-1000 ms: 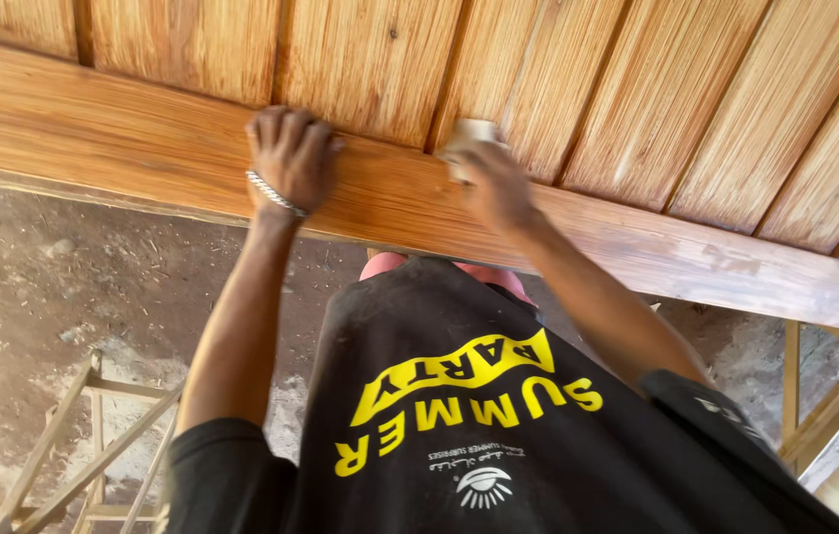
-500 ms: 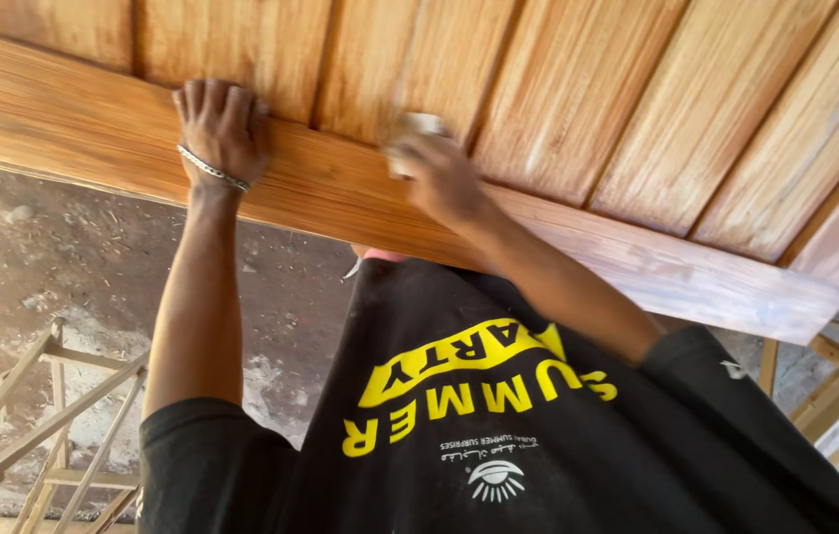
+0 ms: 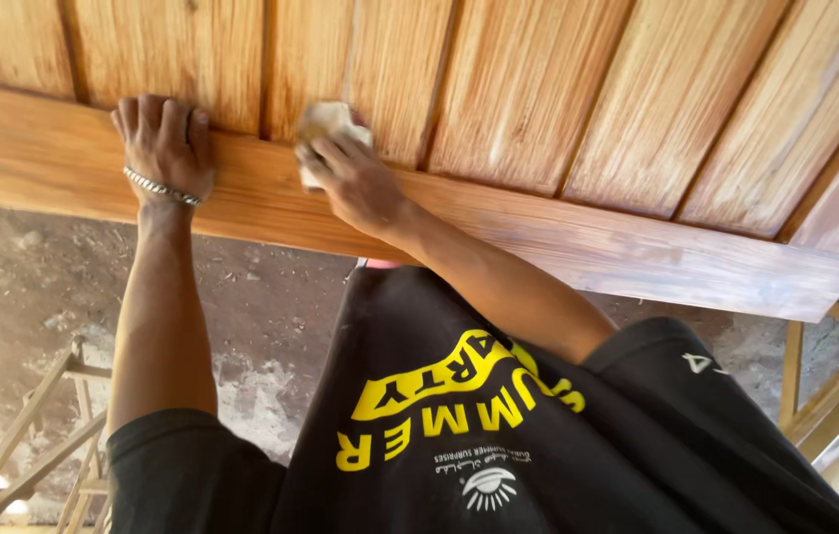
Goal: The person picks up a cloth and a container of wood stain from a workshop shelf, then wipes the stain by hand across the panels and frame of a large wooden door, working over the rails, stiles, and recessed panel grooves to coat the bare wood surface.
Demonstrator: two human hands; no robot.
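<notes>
While the striped wooden ceiling (image 3: 558, 89) fills the top of your view, a long wooden beam (image 3: 558, 232) runs across under it — with your black shirt (image 3: 499, 435) lower down. Your left hand (image 3: 164, 143) lies flat on the beam, fingers open, a silver bracelet (image 3: 162, 188) at the wrist. Your right hand (image 3: 350, 178) grips a small pale pad (image 3: 326, 124) — pressed where beam meets ceiling.

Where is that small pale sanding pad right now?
In the head view, the small pale sanding pad sits upper left of centre, pressed under the right hand where the long wooden beam meets the grooved wooden planks.
</notes>
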